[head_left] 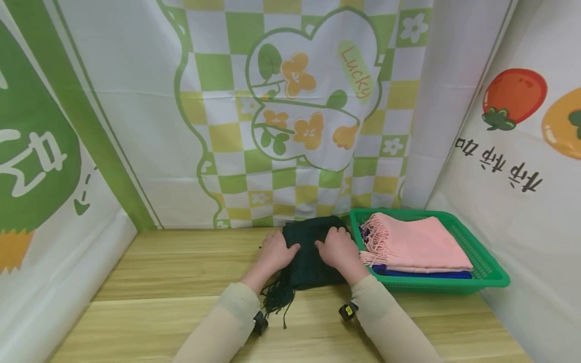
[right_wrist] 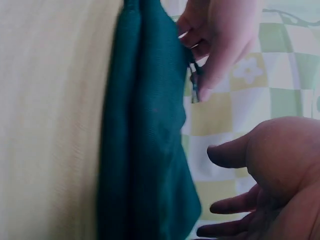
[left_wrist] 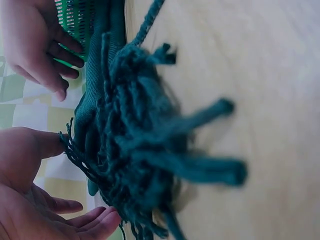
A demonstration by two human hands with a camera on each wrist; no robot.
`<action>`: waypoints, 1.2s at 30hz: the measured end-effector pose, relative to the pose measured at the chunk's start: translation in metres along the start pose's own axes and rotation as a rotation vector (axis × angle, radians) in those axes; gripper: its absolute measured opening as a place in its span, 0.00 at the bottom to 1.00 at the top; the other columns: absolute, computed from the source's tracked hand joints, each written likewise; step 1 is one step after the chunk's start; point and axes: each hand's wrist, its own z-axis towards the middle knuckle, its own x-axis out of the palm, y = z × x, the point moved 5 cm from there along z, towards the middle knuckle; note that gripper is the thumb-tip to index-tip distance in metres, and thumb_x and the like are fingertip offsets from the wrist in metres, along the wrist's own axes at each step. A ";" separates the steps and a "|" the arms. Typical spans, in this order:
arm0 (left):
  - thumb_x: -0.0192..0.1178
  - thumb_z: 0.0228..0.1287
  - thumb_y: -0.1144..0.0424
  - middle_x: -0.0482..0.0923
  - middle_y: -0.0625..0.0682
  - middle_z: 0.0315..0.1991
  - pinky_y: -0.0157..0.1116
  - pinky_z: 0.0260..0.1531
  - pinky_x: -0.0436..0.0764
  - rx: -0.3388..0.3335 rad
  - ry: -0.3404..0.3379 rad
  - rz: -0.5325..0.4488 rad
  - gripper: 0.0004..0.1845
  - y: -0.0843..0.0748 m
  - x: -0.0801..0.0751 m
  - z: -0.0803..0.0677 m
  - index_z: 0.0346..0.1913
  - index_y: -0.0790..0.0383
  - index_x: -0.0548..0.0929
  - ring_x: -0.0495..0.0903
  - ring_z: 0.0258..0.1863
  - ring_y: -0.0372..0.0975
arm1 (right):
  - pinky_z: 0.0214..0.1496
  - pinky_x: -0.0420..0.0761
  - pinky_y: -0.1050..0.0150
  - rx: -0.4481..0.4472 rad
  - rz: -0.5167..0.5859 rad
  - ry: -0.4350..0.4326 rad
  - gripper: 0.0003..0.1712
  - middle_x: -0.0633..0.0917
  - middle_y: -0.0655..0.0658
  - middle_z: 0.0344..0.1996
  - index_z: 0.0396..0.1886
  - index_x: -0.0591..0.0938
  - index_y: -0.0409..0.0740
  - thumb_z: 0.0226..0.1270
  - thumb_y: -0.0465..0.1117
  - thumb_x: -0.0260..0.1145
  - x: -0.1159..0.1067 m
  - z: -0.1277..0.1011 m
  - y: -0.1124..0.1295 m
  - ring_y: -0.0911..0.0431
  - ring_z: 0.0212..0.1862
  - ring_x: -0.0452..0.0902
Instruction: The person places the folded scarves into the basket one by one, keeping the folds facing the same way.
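A dark green folded scarf (head_left: pixel 313 269) lies on the table, its knotted fringe (head_left: pixel 278 295) spilling out at the left front corner. At the scarf's left edge is my left hand (head_left: pixel 275 253); in the left wrist view its thumb and loosely stretched fingers (left_wrist: pixel 102 222) touch the fringe strands. Over the right part of the scarf hovers my right hand (head_left: pixel 338 247). The right wrist view shows its thumb and fingers (right_wrist: pixel 227 205) spread apart beside the folded layers, with nothing between them.
A green plastic basket (head_left: pixel 492 277) stands right of the scarf, close to it. Inside lie a folded pink fringed scarf (head_left: pixel 422 242) and a blue cloth (head_left: pixel 422 274) beneath it. Printed curtains (head_left: pixel 218 121) enclose the wooden table (head_left: pixel 181 262) at the back and sides.
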 end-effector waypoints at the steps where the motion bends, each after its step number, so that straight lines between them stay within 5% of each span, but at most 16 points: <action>1: 0.69 0.77 0.43 0.71 0.78 0.73 0.67 0.72 0.70 0.004 -0.006 -0.003 0.47 0.004 0.003 0.003 0.76 0.82 0.70 0.69 0.74 0.70 | 0.65 0.82 0.34 0.003 -0.006 -0.011 0.38 0.79 0.23 0.61 0.67 0.77 0.21 0.83 0.54 0.70 0.002 0.001 -0.001 0.29 0.65 0.78; 12: 0.68 0.76 0.42 0.74 0.76 0.72 0.65 0.74 0.71 0.006 0.028 0.040 0.46 0.025 0.022 0.022 0.77 0.81 0.71 0.69 0.74 0.70 | 0.66 0.81 0.37 0.040 -0.042 -0.051 0.37 0.79 0.21 0.55 0.61 0.77 0.18 0.80 0.52 0.73 0.029 0.009 -0.023 0.28 0.59 0.78; 19: 0.67 0.76 0.41 0.82 0.72 0.64 0.61 0.66 0.80 0.058 0.030 0.131 0.40 0.023 0.025 0.021 0.67 0.80 0.81 0.81 0.65 0.67 | 0.67 0.81 0.39 0.061 -0.038 -0.054 0.39 0.78 0.19 0.59 0.64 0.74 0.16 0.81 0.52 0.72 0.033 0.015 -0.030 0.28 0.61 0.79; 26: 0.67 0.78 0.42 0.83 0.71 0.65 0.59 0.64 0.82 0.047 0.102 0.101 0.38 0.011 0.020 0.012 0.68 0.77 0.82 0.84 0.63 0.63 | 0.68 0.80 0.38 0.083 -0.032 -0.039 0.41 0.77 0.16 0.61 0.66 0.74 0.16 0.80 0.53 0.73 0.032 0.015 -0.031 0.26 0.62 0.79; 36: 0.68 0.76 0.41 0.85 0.67 0.65 0.56 0.62 0.84 0.057 0.132 0.079 0.38 0.034 0.039 0.031 0.69 0.73 0.83 0.86 0.62 0.58 | 0.70 0.79 0.38 0.114 -0.028 -0.036 0.44 0.77 0.16 0.61 0.66 0.73 0.18 0.78 0.55 0.75 0.034 0.017 -0.032 0.27 0.64 0.77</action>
